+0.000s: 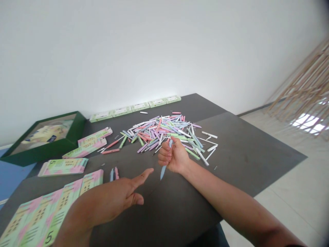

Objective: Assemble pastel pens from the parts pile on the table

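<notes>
A light blue pen [162, 172] is wrapped in the fingers of my right hand [173, 156], its pointed end slanting down toward me. My left hand [128, 192] hangs over the table with fingers stretched out and thumb apart, holding nothing. Beyond my right hand spreads a loose pile of pens [159, 130] in pink, purple, green, blue and white, with thin white refills among them. Left of my left hand's fingers, a blue pen [111, 175] and a pink pen [117, 173] lie side by side on the dark tabletop [246, 147].
Flat printed cartons [38, 214] overlap at the front left, and more cartons [64, 165] lie behind them. A green box [43, 149] with plastic packets stands at the far left. Several pale green boxes [122, 111] line the wall. Bamboo-like poles [305, 82] lean at the right.
</notes>
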A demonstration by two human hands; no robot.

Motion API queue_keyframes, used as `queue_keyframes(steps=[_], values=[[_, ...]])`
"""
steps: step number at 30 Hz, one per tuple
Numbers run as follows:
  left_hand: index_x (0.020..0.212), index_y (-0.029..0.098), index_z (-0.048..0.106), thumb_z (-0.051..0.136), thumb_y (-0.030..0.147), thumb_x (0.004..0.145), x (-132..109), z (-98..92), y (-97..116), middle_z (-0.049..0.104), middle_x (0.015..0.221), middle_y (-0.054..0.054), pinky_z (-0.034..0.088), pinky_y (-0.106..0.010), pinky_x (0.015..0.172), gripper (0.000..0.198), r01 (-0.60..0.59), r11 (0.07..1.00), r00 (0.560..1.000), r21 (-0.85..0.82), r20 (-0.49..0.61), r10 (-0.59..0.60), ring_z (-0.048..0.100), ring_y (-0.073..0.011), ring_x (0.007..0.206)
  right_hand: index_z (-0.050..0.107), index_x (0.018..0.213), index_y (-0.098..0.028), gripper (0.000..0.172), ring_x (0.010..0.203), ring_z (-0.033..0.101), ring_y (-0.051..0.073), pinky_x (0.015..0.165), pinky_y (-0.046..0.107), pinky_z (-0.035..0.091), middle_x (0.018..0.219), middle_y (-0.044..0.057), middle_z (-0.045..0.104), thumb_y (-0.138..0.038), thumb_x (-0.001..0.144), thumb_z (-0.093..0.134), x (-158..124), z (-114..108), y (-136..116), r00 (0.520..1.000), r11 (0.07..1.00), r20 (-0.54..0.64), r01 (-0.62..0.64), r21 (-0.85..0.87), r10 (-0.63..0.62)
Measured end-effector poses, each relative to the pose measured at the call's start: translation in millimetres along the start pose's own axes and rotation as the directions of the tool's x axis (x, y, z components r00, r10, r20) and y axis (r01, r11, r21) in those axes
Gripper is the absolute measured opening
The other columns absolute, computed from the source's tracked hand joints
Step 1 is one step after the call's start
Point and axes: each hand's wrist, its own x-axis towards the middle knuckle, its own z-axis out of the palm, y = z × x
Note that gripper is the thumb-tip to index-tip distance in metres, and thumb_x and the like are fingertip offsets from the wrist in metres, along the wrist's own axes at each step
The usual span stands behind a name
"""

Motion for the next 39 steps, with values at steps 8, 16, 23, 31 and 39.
queue_keyframes(steps=[8, 16, 23, 31, 39], values=[[0.145, 0.025, 0.001, 0.039, 0.041, 0.091, 1.1, -6.3, 6.4, 0.056, 0.127, -0.008, 0.043, -0.029, 0.081, 0.068, 0.054, 0.999, 0.999, 0.005, 0.001, -0.054, 0.062, -0.0218, 0.097, 0.051, 0.069, -0.016, 0.036, 0.05, 0.045, 0.009, 0.049, 0.021, 0.037, 0.054, -0.003, 0.044, -0.045, 0.088, 0.04, 5.5, -6.7, 4.2, 0.973, 0.988, -0.2, 0.087, -0.131, -0.112], [0.145, 0.024, -0.001, 0.039, 0.051, 0.088, 14.4, -10.2, 2.4, 0.06, 0.12, -0.009, 0.045, -0.028, 0.071, 0.075, 0.105, 0.994, 0.994, -0.028, -0.023, -0.106, 0.067, -0.0202, 0.068, 0.056, 0.073, -0.016, 0.024, 0.035, 0.036, 0.005, 0.035, 0.017, 0.025, 0.044, -0.006, 0.044, -0.038, 0.081, 0.056, 6.2, -9.8, 11.0, 0.935, 0.915, -0.239, 0.162, -0.37, -0.262], [0.145, 0.02, -0.003, 0.039, 0.06, 0.085, 12.9, -18.2, -8.7, 0.045, 0.135, -0.013, 0.045, -0.027, 0.073, 0.084, 0.028, 0.998, 0.999, -0.06, -0.044, -0.031, 0.066, -0.0228, 0.08, 0.053, 0.08, -0.017, 0.017, 0.048, 0.057, 0.01, 0.048, 0.02, 0.044, 0.055, -0.002, 0.06, -0.033, 0.079, 0.06, 0.8, -11.1, 15.1, 0.986, 0.976, -0.143, 0.059, -0.21, -0.09], [0.144, 0.018, 0.016, 0.04, 0.067, 0.081, 19.8, -25.4, -14.5, 0.044, 0.137, -0.009, 0.032, -0.034, 0.099, 0.084, -0.034, 0.999, 0.991, 0.009, -0.126, 0.035, 0.042, -0.0284, 0.121, 0.048, 0.085, -0.019, 0.025, 0.066, 0.063, 0.015, 0.065, 0.031, 0.049, 0.075, 0.001, 0.065, -0.032, 0.075, 0.067, -6.7, 4.2, 45.0, 0.997, 0.944, 0.066, 0.057, -0.325, -0.037], [0.144, 0.009, 0.011, 0.047, 0.052, 0.082, 35.9, -35.2, 5.8, 0.062, 0.116, -0.011, 0.04, -0.027, 0.084, 0.083, -0.059, 0.995, 0.996, -0.077, -0.068, 0.054, 0.056, -0.023, 0.101, 0.058, 0.082, -0.016, 0.027, 0.063, 0.057, 0.013, 0.064, 0.029, 0.047, 0.073, 0.001, 0.059, -0.042, 0.076, 0.062, -7.5, 8.5, 69.9, 0.985, 0.718, 0.098, 0.169, -0.675, -0.14]])
